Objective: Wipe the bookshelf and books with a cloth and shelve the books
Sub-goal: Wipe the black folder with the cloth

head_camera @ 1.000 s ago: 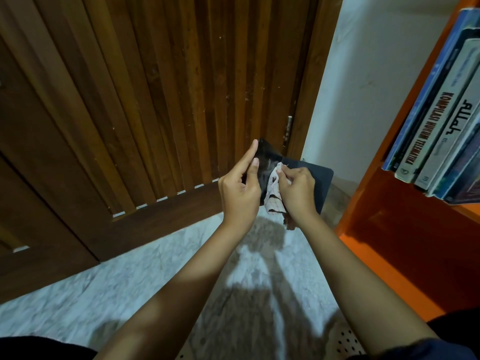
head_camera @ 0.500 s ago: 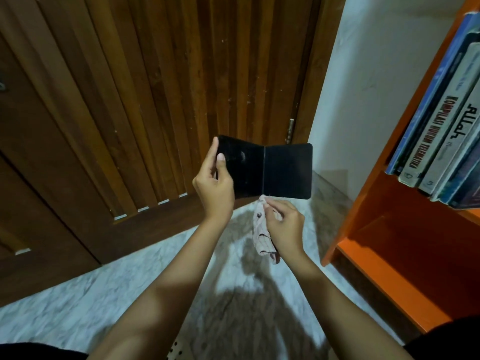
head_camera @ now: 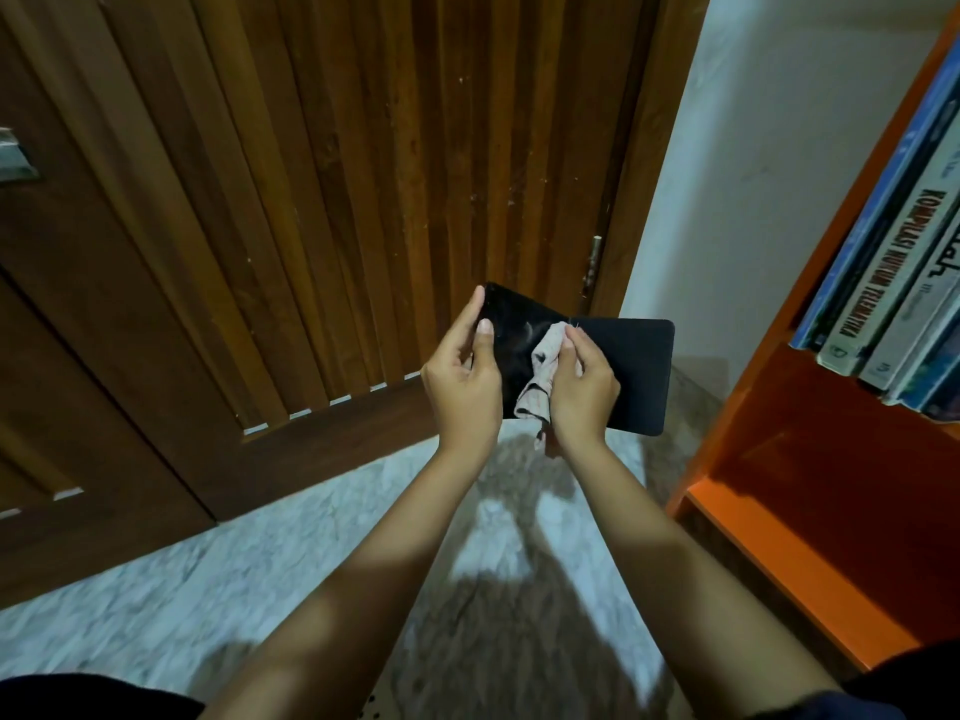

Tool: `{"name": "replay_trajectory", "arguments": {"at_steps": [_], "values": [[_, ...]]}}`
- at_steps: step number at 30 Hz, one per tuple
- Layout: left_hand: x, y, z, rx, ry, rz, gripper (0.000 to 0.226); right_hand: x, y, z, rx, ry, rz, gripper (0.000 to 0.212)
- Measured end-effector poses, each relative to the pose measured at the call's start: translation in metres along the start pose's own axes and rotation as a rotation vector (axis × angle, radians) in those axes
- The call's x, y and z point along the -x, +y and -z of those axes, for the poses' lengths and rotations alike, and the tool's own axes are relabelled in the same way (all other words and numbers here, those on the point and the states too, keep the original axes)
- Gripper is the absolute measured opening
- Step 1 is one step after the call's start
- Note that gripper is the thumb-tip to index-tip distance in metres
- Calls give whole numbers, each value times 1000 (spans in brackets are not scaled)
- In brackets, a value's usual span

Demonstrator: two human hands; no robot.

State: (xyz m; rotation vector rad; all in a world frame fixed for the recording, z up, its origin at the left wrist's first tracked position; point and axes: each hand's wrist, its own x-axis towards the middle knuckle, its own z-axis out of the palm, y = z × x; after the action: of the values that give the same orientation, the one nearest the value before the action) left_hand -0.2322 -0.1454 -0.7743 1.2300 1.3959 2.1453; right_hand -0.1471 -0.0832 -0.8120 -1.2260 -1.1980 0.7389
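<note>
While both forearms reach forward side by side, the left hand (head_camera: 462, 376) grips the left edge of an opened black book (head_camera: 636, 376), with the thumb on its inner face and the fingers along and behind that edge. The right hand (head_camera: 584, 392) pinches a pale cloth (head_camera: 540, 379) between thumb and fingertips and presses it on the book near the fold. The cloth's loose end hangs down between the two wrists. The hands are close together, with the cloth between them, and I cannot tell if they touch each other. The book is held up in the air and spread almost flat, with its inner faces toward the camera. Its left half is glossy with faint smears, and its right half is matt.

At right stands an orange shelf (head_camera: 779, 589). Its upper compartment holds a row of books (head_camera: 883, 283) packed side by side, spines outward, slanted in this view. The compartment below shows its orange bottom board and a shaded back.

The held book's right edge is near the shelf's front upright but apart from it, with white wall (head_camera: 753, 148) showing between them. A brown slatted door (head_camera: 363, 174) stands behind the book. A marbled floor (head_camera: 156, 615) lies under the hands, crossed by the arms' shadows
</note>
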Motion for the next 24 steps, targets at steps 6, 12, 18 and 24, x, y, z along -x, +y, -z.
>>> {"name": "replay_trajectory", "arguments": {"at_steps": [6, 12, 18, 24], "values": [[0, 12, -2, 19, -150, 6, 34, -2, 3, 2, -3, -135, 14, 41], [-12, 18, -2, 3, -252, 40, 32, -1, -4, 3, -21, -136, 147, 44], [-21, 22, -3, 26, -319, 145, 33, 5, -11, 0, 46, -208, 355, 51], [-26, 19, 2, 83, -390, 248, 34, 7, -14, -2, 83, -287, 416, 54]]}}
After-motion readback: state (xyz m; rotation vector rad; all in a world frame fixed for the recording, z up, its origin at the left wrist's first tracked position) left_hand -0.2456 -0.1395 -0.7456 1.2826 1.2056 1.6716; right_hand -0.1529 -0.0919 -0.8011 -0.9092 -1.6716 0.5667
